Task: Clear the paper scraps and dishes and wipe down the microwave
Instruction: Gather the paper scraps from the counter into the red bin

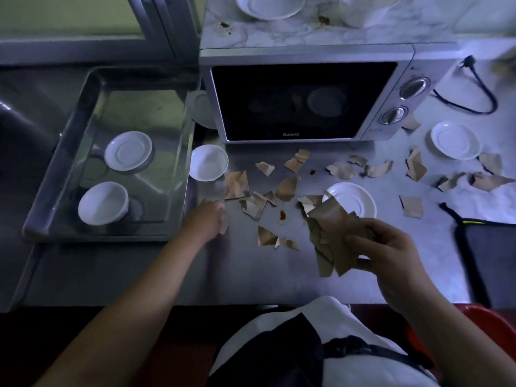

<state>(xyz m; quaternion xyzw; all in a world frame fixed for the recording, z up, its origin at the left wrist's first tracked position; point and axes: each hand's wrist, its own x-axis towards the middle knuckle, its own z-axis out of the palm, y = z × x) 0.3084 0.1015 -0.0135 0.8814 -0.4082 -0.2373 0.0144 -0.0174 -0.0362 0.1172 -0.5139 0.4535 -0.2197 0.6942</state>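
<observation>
Several torn brown paper scraps point(287, 187) lie scattered on the steel counter in front of the silver microwave point(304, 101). My right hand point(382, 247) grips a bunch of brown paper scraps point(332, 236) above the counter's front. My left hand point(208, 216) reaches to the counter beside the tray, its fingers on a small scrap point(224, 224). White dishes stand around: a bowl point(208, 162) next to the tray, a saucer point(354, 201) behind the held bunch, another saucer point(455, 139) at the right. A saucer point(128, 150) and a bowl point(103, 203) sit in the metal tray point(55, 174).
A saucer point(269, 5) rests on the microwave's marble-patterned top. A black power cord point(474, 88) lies right of the microwave. A white cloth point(485, 199) and a dark bag point(488, 247) lie at the right edge. Brown stains point(282, 215) mark the counter.
</observation>
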